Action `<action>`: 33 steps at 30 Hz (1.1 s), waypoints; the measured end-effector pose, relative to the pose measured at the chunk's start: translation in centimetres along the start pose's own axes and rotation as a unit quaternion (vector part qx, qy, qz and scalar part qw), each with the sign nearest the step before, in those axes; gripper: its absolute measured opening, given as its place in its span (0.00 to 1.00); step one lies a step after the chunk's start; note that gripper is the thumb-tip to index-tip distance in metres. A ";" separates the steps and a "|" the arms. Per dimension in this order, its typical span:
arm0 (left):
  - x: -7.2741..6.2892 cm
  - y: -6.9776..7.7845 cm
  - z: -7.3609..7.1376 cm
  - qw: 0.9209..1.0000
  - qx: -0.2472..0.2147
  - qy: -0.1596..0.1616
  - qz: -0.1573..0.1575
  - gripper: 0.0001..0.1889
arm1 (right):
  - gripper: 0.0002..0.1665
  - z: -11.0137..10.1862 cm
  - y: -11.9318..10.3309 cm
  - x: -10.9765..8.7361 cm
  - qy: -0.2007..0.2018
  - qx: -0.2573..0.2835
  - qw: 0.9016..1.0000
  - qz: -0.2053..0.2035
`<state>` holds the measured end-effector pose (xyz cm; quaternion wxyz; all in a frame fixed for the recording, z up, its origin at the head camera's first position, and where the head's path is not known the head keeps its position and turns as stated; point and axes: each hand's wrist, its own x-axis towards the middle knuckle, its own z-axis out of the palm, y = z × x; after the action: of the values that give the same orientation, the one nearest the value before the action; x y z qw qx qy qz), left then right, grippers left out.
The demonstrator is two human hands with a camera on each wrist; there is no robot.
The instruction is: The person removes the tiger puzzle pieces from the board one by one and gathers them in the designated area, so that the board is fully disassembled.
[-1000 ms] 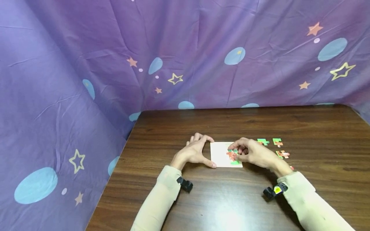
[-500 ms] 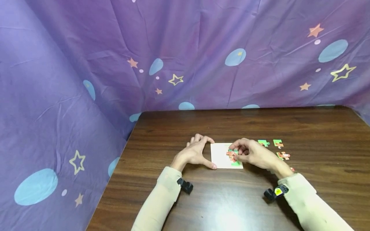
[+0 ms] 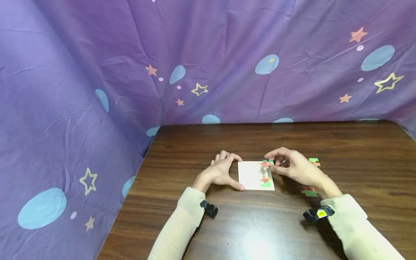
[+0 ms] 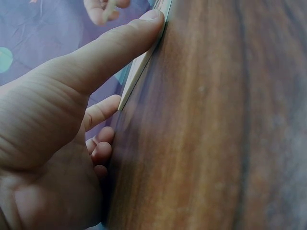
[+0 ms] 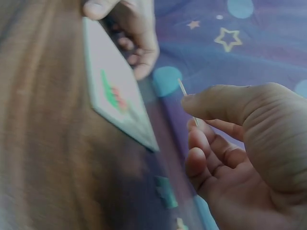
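Observation:
A pale square puzzle board [image 3: 249,175] lies on the table in front of the person. At its left side, the left hand [image 3: 218,172] holds the board, with the thumb at the near corner and the index finger at the far one. A red and green puzzle piece [image 3: 265,182] lies at the board's near right corner. Over the far right corner, the right hand [image 3: 294,167] pinches another red and green puzzle piece [image 3: 266,164] between thumb and fingers. The right wrist view shows this piece edge-on as a thin strip, raised above the board [image 5: 98,50].
To the right on the brown wooden table [image 3: 182,141] lie loose puzzle pieces, including a green and orange one [image 3: 313,161] and a green and red one [image 3: 310,192]. The right hand and wrist cover part of that area. A purple curtain [image 3: 227,54] hangs behind and left.
The right hand has lifted the pinched piece off the piece at the near right corner and moved it right and away from the person. The left hand keeps its place on the board.

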<state>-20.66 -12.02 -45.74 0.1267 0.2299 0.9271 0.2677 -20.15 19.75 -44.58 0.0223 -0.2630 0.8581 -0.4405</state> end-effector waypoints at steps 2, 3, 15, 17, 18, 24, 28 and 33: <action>0.1 0.1 0.1 1.000 0.003 -0.002 -0.001 0.53 | 0.21 -0.8 -0.2 -0.3 0.018 -0.003 1.000 -0.003; 0.1 0.2 0.1 1.000 0.004 -0.004 0.000 0.53 | 0.21 -1.2 -0.4 -0.5 0.027 -0.005 1.000 -0.002; 0.1 0.6 0.4 1.000 0.007 -0.006 -0.003 0.54 | 0.22 -5.0 -1.7 -1.9 0.098 -0.032 0.995 -0.011; 0.0 0.7 0.5 1.000 0.006 -0.007 -0.002 0.54 | 0.22 -5.2 -1.7 -2.3 0.100 -0.042 0.994 -0.008; 0.0 0.7 0.6 1.000 0.005 -0.007 -0.002 0.54 | 0.22 -5.3 -1.7 -2.4 0.100 -0.046 0.994 -0.007; 0.1 0.4 0.5 1.000 0.007 -0.008 -0.005 0.54 | 0.24 -5.1 -0.9 -3.2 0.108 -0.060 0.992 0.008; 0.1 0.1 0.4 1.000 0.006 -0.011 -0.003 0.54 | 0.25 -4.5 -0.3 -4.1 0.115 -0.042 0.992 0.028; 0.0 -0.1 0.1 1.000 0.001 -0.010 -0.004 0.54 | 0.28 -3.5 0.5 -4.7 0.118 -0.027 0.992 0.021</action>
<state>-20.69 -12.06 -45.85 0.1365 0.2286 0.9271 0.2638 -17.25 24.86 -43.77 -0.0767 -0.1913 0.8717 -0.4446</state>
